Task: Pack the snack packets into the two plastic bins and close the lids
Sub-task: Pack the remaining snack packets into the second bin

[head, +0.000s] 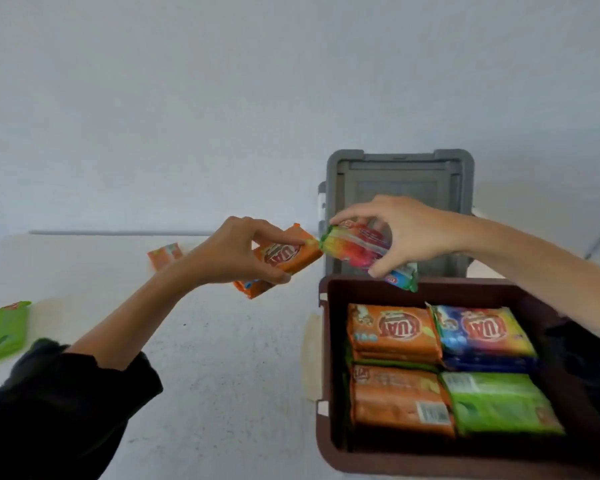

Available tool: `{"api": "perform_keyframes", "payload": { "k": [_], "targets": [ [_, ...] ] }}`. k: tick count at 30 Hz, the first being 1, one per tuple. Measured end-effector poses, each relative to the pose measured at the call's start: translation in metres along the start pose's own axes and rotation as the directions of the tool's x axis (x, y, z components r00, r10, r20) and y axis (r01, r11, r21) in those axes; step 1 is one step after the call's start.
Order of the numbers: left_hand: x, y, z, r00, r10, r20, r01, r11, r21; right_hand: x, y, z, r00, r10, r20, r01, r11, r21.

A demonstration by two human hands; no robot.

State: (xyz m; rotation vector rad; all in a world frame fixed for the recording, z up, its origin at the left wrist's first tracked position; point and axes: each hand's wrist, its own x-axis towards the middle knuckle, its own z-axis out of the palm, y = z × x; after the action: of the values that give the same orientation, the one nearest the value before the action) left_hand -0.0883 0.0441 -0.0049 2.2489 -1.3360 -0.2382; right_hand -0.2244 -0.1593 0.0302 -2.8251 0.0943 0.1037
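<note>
A white desk [222,358] is carrying everything. A brown bin [330,375] is sitting on its near right part, and a grey bin [340,174] is standing directly behind it. A green packet [1,330] is lying flat at the desk's left edge, partly cut off by the frame. A small orange packet [165,255], blurred, is lying farther back, well apart from both bins. A pale flat piece [310,355], too blurred to identify, is lying against the brown bin's left wall.

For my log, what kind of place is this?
Probably a plain indoor packing station: white table against a bare wall, a brown bin of snack packets, a grey bin behind it.
</note>
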Motion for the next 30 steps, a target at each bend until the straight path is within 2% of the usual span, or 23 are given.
{"api": "perform_keyframes", "payload": {
  "k": [5, 11, 17, 24, 30],
  "targets": [
    [0.006, 0.051, 0.050, 0.946, 0.239, 0.218, -0.216, 0.968, -0.126, -0.082, 0.040, 0.011, 0.994, 0.052, 0.100, -0.056, 0.998, 0.039],
    [-0.001, 0.079, 0.088, 0.871, 0.339, 0.356, -0.379, 0.924, 0.049, -0.133, 0.073, 0.041, 0.972, 0.096, 0.215, -0.092, 0.995, -0.027],
    [-0.002, 0.099, 0.122, 0.792, 0.343, 0.505, -0.491, 0.849, 0.194, -0.142, 0.075, 0.066, 0.963, 0.101, 0.250, -0.060, 0.984, -0.167],
    [-0.005, 0.105, 0.130, 0.766, 0.338, 0.546, -0.547, 0.789, 0.279, -0.144, 0.076, 0.080, 0.975, 0.035, 0.220, 0.036, 0.950, -0.311],
    [-0.010, 0.107, 0.136, 0.764, 0.303, 0.570, -0.553, 0.762, 0.337, -0.147, 0.079, 0.081, 0.974, 0.040, 0.225, 0.027, 0.958, -0.287]
  ]
}}
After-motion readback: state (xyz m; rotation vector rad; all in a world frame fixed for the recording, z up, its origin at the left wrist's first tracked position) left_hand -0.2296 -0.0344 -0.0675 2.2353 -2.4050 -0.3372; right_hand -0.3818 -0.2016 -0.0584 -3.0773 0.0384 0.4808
